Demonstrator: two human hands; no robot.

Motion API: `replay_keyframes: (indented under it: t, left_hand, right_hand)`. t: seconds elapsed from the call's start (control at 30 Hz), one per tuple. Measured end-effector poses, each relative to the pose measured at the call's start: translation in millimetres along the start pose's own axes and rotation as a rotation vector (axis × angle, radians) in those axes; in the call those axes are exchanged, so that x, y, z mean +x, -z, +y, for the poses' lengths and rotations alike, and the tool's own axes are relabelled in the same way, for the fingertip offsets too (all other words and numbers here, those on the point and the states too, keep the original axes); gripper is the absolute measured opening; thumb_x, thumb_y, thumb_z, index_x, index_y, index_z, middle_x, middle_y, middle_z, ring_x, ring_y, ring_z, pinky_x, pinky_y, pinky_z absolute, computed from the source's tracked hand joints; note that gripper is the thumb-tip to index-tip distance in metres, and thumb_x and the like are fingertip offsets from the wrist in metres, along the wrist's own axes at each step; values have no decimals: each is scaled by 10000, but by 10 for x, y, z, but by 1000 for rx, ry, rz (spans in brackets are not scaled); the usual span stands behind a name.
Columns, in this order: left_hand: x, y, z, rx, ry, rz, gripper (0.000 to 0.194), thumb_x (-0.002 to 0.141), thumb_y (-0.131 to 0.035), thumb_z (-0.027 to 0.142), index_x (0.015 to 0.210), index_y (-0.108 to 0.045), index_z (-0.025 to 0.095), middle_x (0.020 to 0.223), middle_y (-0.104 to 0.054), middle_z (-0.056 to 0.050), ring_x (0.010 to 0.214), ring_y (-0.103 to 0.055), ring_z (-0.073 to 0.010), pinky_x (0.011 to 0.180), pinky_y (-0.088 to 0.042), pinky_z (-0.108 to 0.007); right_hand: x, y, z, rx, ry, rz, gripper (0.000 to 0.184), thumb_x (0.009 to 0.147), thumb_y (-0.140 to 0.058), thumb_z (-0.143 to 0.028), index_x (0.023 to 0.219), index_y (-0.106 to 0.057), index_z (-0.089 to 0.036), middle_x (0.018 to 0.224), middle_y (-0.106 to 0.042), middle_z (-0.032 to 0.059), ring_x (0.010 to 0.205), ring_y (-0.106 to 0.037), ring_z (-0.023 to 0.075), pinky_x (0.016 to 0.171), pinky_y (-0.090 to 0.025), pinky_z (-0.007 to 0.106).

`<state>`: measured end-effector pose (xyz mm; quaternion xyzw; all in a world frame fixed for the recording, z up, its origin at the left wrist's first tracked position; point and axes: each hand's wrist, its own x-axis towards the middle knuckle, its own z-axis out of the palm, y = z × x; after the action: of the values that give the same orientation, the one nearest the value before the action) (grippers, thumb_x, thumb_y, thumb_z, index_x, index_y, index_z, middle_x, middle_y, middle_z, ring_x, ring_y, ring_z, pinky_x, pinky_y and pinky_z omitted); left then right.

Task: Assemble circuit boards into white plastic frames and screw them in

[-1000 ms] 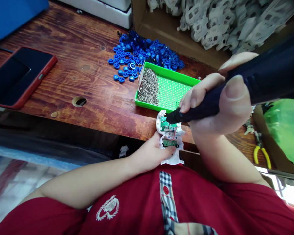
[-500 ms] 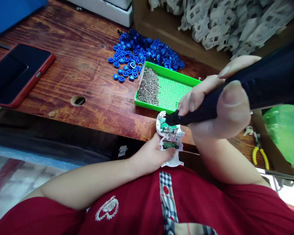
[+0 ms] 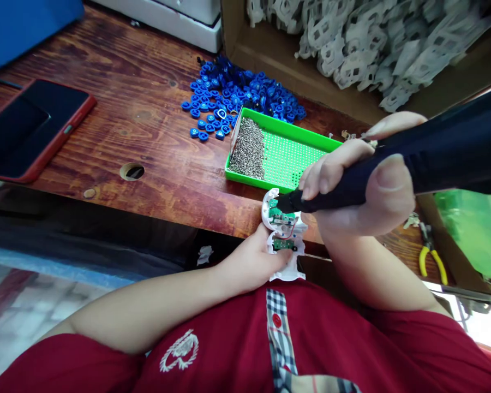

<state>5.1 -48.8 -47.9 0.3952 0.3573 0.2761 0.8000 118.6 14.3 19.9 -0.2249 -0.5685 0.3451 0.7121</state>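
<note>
Head view: the grip sits at centre, between the red shirt (image 3: 225, 338) and the front edge of the wooden table (image 3: 163, 153).
Right hand (image 3: 360, 218): clenched around a dark tool (image 3: 454, 147), thumb along the near side, fingers stretched toward the narrow end.
Left hand (image 3: 256, 259): grasping a white housing (image 3: 289, 273) from the left, thumb laid over its lower half.
Tool to housing: the tool's end points down and leftward at the upper half, over a green board (image 3: 273, 206); contact is too small to tell.
Housing's long axis: roughly from table toward shirt, one half beyond the other, a red wire (image 3: 289, 234) running between them; the tool slants across that line.
Nearer hand: the left, touching the housing; the right is just beside the upper half.
Table edge: seen behind the housing; whether any of the housing rests on wood, I cannot tell.
Just beyond: a green tray (image 3: 288, 147), screws (image 3: 247, 150) heaped in its left end.
Farther: blue parts (image 3: 245, 93), then a carton (image 3: 278, 65) of white parts (image 3: 352, 49).
Room leftward: a broad stretch of wood, up to a phone (image 3: 36, 125) well apart.
Room rightward: tighter, taken by the right forearm, with yellow-handled pliers (image 3: 429, 256) past it.
</note>
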Motion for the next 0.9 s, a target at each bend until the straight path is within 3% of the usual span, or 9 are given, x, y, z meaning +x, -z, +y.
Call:
replay_keyframes:
  t: [0.13,0.27,0.4,0.5,0.9]
  left_hand:
    - [-6,34,14,-39,52,-21,473,756,-654,205,1210,-525,166,1121,-653,-84,1009,-606,-212,892,-435,-328]
    - [-38,63,17,-145,112,-38,518,757,-664,206,1248,-498,196,1211,-625,-81,1007,-612,-191,871,-447,-304]
    - [-57,81,27,-189,142,-60,563,735,-666,137,1263,-487,218,1238,-616,-60,989,-617,-169,858,-449,-282]
    - [-58,90,33,-194,129,-52,560,718,-660,99,1246,-516,219,1210,-632,-44,1009,-613,-173,863,-445,-273]
    - [-42,88,49,-175,110,-53,576,714,-674,110,1255,-510,221,1166,-645,-41,1003,-614,-173,881,-441,-284]
  right_hand:
    - [190,60,-97,-85,-45,127,122,769,-560,-306,808,-461,-247,455,-445,-79,358,-452,132,345,-368,278]
    - [374,204,171,-262,93,265,121,769,-554,-345,813,-465,-277,489,-421,-70,365,-393,110,347,-312,263]
    - [435,398,572,-386,90,230,194,751,-588,-456,848,-457,-351,673,-485,-54,450,-370,103,399,-346,274]
    - [434,480,713,-402,98,215,202,752,-592,-494,849,-462,-374,693,-482,-54,471,-354,104,403,-336,275]
    - [401,475,661,-345,37,195,249,774,-620,-429,879,-439,-295,673,-458,-56,436,-401,76,375,-368,260]
